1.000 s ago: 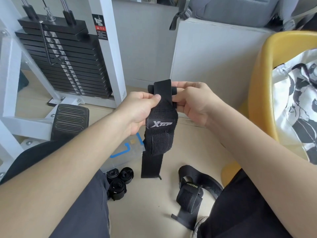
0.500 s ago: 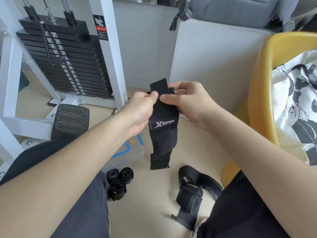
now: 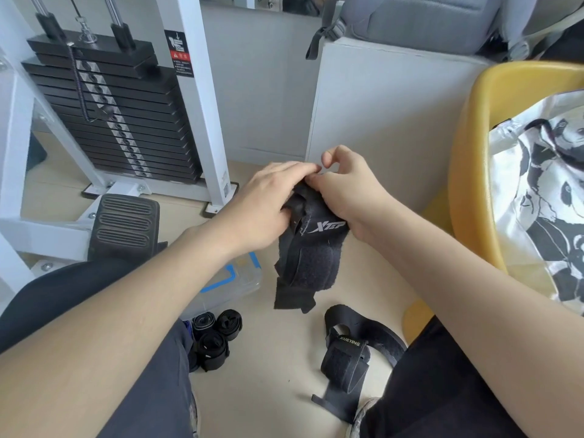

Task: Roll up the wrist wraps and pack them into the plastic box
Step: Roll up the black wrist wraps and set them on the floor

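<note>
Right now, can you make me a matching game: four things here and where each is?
Things:
1. logo wrap
2. rolled wraps
3. plastic box
4. panda bag

Places:
A. in the yellow chair
B. partly behind the left forearm
C. held by left hand and right hand
D. on the floor beside the left leg

Pairs: 1-C, 2-D, 3-B, 4-A.

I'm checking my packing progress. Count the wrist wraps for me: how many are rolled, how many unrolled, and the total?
Rolled wraps: 3
Held XTEP wrap: 1
Unrolled floor wrap: 1
Total: 5
</note>
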The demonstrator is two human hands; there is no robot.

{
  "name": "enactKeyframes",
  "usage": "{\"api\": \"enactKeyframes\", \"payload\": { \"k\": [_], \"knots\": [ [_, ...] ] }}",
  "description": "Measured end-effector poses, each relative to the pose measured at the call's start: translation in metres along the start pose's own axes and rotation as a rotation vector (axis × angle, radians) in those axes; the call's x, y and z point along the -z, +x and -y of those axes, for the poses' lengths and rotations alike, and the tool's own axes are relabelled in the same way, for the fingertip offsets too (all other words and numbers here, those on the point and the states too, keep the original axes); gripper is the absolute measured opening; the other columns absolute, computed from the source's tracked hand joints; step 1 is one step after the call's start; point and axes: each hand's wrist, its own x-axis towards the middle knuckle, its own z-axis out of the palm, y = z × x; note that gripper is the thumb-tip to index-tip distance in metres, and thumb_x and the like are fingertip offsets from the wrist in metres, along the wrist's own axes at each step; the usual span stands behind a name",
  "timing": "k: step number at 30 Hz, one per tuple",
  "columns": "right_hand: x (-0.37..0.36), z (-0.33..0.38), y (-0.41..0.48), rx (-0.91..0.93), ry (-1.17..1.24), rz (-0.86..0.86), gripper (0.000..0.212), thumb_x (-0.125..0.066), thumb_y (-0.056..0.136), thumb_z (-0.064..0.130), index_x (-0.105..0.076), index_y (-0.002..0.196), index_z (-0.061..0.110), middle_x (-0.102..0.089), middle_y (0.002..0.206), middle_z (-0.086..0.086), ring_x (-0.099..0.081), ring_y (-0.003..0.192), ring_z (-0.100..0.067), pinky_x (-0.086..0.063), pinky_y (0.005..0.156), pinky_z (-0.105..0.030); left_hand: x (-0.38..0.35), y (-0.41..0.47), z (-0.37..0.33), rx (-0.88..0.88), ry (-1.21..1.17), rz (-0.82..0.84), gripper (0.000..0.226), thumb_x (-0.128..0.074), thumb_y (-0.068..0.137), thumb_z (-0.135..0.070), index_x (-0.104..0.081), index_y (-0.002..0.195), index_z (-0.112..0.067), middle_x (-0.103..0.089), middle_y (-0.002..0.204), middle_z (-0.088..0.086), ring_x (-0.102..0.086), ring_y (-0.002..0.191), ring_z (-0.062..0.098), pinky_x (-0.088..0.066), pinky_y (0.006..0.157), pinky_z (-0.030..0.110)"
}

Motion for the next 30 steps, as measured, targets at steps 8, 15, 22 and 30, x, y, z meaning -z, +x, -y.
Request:
{"api": "enactKeyframes", "payload": {
  "k": [8, 15, 22, 30],
  "knots": [
    [0.008, 0.006, -0.004, 0.039, -0.347, -0.037, 0.010, -0.060, 0.096, 0.031, -0.056, 0.100, 0.022, -0.065, 0.097, 0.005, -0.065, 0.080, -0.018, -0.046, 0.065, -0.031, 0.003, -0.003, -0.009, 0.092, 0.077, 0.016, 0.052, -0.042, 0.086, -0.002, -0.075, 0.118, -0.027, -0.079, 0.096, 0.007, -0.066, 0.094, 0.043, -0.058, 0.079, 0.048],
    [0.014, 0.012, -0.007, -0.033, -0.431, -0.002, 0.023, -0.058, 0.092, 0.014, -0.065, 0.108, 0.000, -0.076, 0.097, -0.011, -0.053, 0.067, -0.020, -0.042, 0.045, -0.022, -0.005, -0.002, -0.011, 0.207, 0.160, 0.013, 0.026, -0.047, 0.081, -0.006, -0.059, 0.073, -0.028, -0.069, 0.076, 0.004, -0.062, 0.086, 0.045, -0.057, 0.069, 0.048],
    [0.013, 0.001, -0.007, -0.055, -0.334, 0.122, 0.022, -0.063, 0.099, 0.029, -0.061, 0.084, 0.013, -0.055, 0.072, -0.005, -0.051, 0.063, -0.017, -0.041, 0.056, -0.028, -0.003, 0.002, -0.002, 0.198, 0.303, 0.022, 0.015, -0.054, 0.088, -0.012, -0.067, 0.087, -0.021, -0.064, 0.077, 0.005, -0.059, 0.083, 0.044, -0.032, 0.055, 0.035],
    [0.027, 0.000, -0.012, -0.143, 0.050, 0.274, 0.042, -0.095, 0.081, 0.024, -0.063, 0.108, 0.019, -0.075, 0.086, -0.005, -0.071, 0.073, -0.024, -0.058, 0.071, -0.036, 0.000, -0.003, 0.007, 0.192, 0.209, 0.096, 0.027, -0.050, 0.087, -0.007, -0.056, 0.066, -0.023, -0.056, 0.064, 0.005, -0.057, 0.072, 0.044, -0.045, 0.055, 0.042]
  ]
}}
